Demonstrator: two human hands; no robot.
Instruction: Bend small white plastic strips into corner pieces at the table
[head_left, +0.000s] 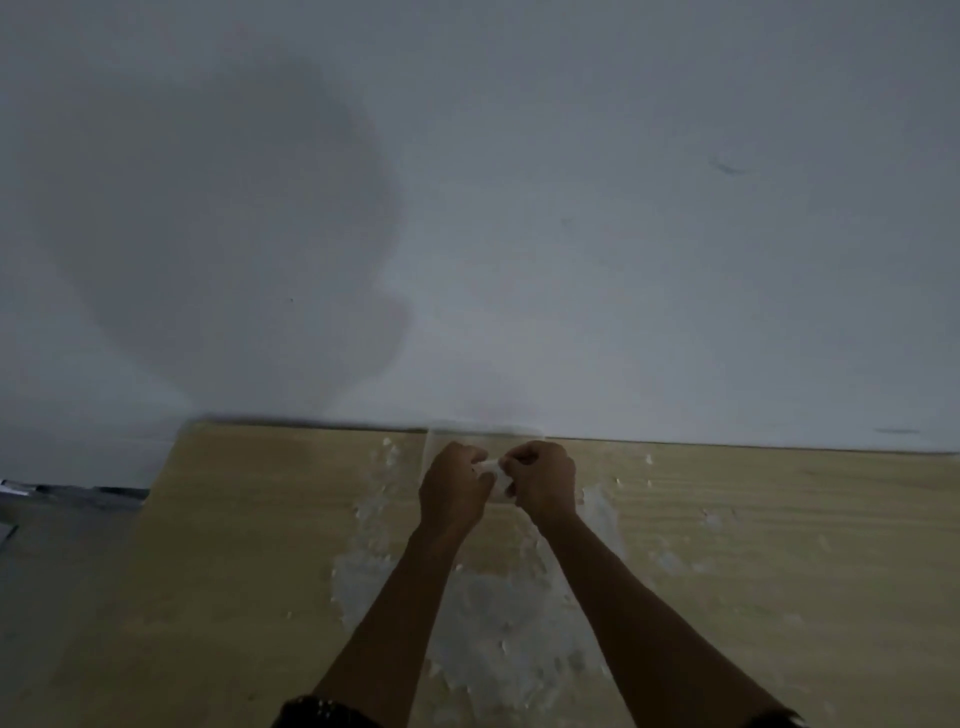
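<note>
At the far edge of the table (234, 545), close to the wall (623, 208), both hands are raised together with the forearms reaching forward from the bottom of the view.

The left hand (454, 486) is curled, its fingers folded in towards the palm and closed on one side of a small white plastic strip (493, 475). The right hand (543, 480) is curled likewise and grips the other side of the same piece. The knuckles of the two hands nearly meet, and the strip shows only as a pale patch in the gap between them. Its exact shape cannot be told, as the picture is dim and soft and the fingers cover most of it.

The table has a light wood-grain top, with its far edge against the plain white wall. A loose heap of white pieces (498, 623) lies on the top beneath and between the forearms. More white bits (602, 512) are scattered just beside the right wrist, and others lie to the left of the left hand.

A broad soft shadow (234, 218) falls on the wall to the upper left. A dark sleeve (322, 712) edges the left arm at the bottom of the view. A grey surface (62, 493) lies beyond the table's left edge; what it is cannot be told.
</note>
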